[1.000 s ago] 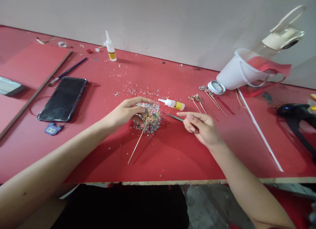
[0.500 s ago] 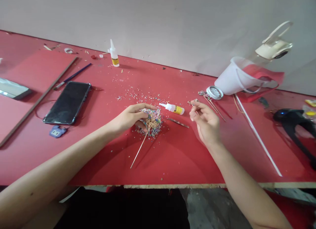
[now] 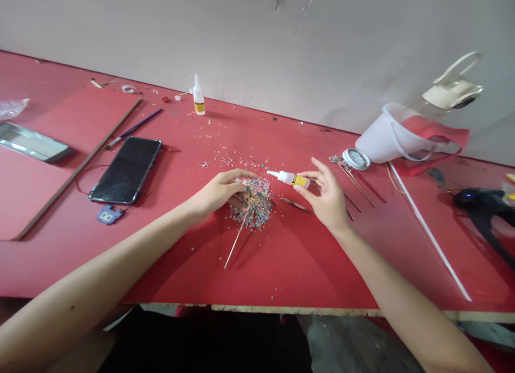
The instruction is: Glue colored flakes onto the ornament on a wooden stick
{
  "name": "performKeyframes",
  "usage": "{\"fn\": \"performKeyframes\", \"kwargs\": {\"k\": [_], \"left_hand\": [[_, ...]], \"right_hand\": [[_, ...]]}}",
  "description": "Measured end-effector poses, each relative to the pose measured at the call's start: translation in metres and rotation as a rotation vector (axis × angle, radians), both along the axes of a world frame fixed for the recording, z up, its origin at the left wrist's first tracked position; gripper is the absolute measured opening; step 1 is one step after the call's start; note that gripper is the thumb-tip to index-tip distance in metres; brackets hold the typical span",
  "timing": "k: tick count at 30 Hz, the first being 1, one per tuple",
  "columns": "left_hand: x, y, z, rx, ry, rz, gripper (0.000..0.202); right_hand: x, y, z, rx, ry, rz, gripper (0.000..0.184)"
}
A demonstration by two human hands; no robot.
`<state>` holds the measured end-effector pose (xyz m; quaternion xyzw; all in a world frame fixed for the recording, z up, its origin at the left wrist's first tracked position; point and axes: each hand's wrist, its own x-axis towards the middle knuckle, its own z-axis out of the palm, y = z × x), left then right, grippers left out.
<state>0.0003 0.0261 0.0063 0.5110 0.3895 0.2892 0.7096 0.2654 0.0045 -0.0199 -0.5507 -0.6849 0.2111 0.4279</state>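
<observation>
My left hand [image 3: 221,193] is closed on the ornate gold head of a hairpin [image 3: 236,239], whose thin stick slants toward me. Beneath that head lies a heap of tiny multicoloured chips [image 3: 261,214]. At the base of a small glue bottle [image 3: 298,181], my right hand [image 3: 328,198] has its thumb on the near side and fingers on the far side, the index finger raised. The bottle lies on its side, its white nozzle pointing left toward the heap. Tweezers [image 3: 295,204] rest just below it, partly hidden by my right hand.
Several hairpins [image 3: 356,185] lie beside a round white container [image 3: 356,159] and a tipped white bucket [image 3: 382,134]. A second glue bottle [image 3: 198,98] stands near the wall. Leftward are a phone [image 3: 125,170], a paintbrush [image 3: 134,129] and a metal tray [image 3: 34,143] on the red table [image 3: 193,276].
My right hand has let go of a hairpin by the others on the right and moved onto the glue bottle. The left hand keeps its hold. The view has shifted slightly.
</observation>
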Motion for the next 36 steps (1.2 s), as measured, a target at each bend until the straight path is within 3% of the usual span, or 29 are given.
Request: {"fn": "performKeyframes", "kwargs": {"k": [6,12,17,36], "left_hand": [[0.001,0.002,0.003,0.003,0.062,0.046,0.033],[0.0,-0.001,0.005,0.014,0.057,0.003,0.033],[-0.001,-0.005,0.004,0.004,-0.012,-0.084,0.034],[-0.002,-0.003,0.004,-0.004,0.017,-0.121,0.022]], "right_hand": [[-0.012,-0.006,0.015,-0.08,0.255,0.042,0.06],[-0.02,-0.013,0.014,-0.186,0.455,0.04,0.058],[-0.023,-0.017,0.012,-0.201,0.475,0.059,0.063],[-0.024,-0.022,0.016,-0.058,0.334,0.135,0.069]]}}
